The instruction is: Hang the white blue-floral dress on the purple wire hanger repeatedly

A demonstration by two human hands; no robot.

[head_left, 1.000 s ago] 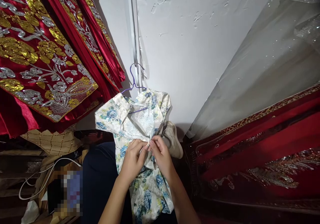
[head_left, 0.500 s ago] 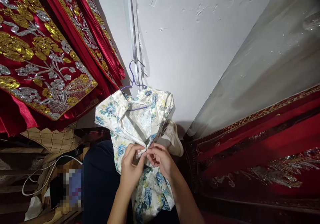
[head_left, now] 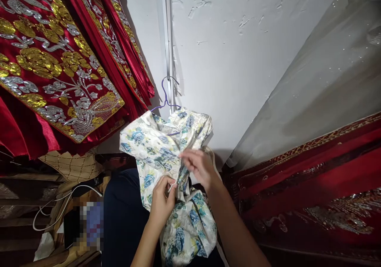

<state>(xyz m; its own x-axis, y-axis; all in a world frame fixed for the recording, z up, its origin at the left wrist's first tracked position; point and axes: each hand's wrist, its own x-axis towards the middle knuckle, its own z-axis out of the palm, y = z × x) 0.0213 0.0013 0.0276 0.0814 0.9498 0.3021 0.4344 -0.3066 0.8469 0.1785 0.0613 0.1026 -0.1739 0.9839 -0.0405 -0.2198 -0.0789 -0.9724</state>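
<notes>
A white dress with blue and yellow flowers hangs from a purple hanger in front of me. Its front edges overlap down the chest, and the lower part drapes over my lap. At waist height, my left hand is closed, thumb and fingers pinching the dress's front edge, where a bit of white lining shows. Higher up, beside the front opening, my right hand has bent fingers smeared by motion. Its fingertips are at the edge of the cloth; whether they grip it is unclear.
Red garments with gold and silver sequins hang at left. A metal rail runs down the white wall. At right are a sheer cover and red embroidered cloth. A white cable lies lower left, near wooden slats.
My right hand has left my left hand's side and moved up along the front edge. The dress front, gaping before, now lies overlapped. My left hand keeps its pinch.
</notes>
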